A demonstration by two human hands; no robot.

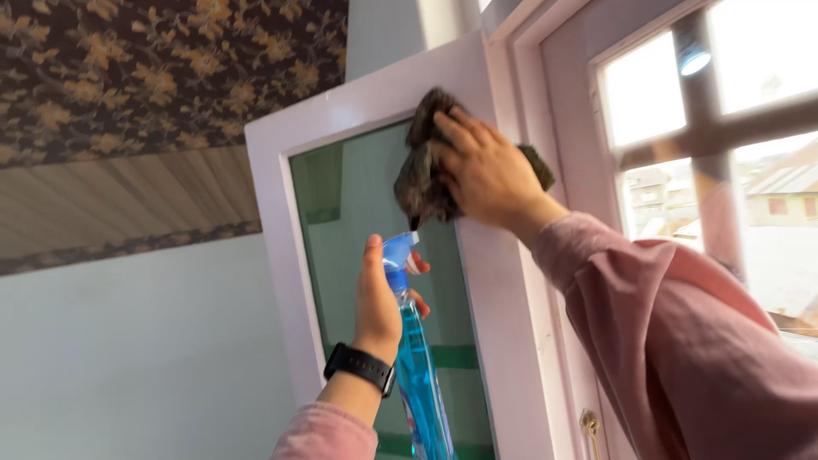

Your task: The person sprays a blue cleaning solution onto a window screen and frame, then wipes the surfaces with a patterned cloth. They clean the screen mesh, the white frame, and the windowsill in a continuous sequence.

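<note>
My right hand [487, 170] presses a dark grey cloth [423, 179] against the top of an open window sash, where the glass pane [354, 230] meets its white frame [281, 213]. My left hand [377, 302], a black watch on its wrist, grips a spray bottle [417, 366] of blue liquid by the neck. The bottle's blue nozzle points at the glass just below the cloth. Both sleeves are pink.
To the right stands the fixed window [724, 153] with dark crossbars and bright houses outside. A brass latch [590, 423] sits low on the frame. A floral patterned ceiling [153, 68] and a pale blue wall [128, 358] lie to the left.
</note>
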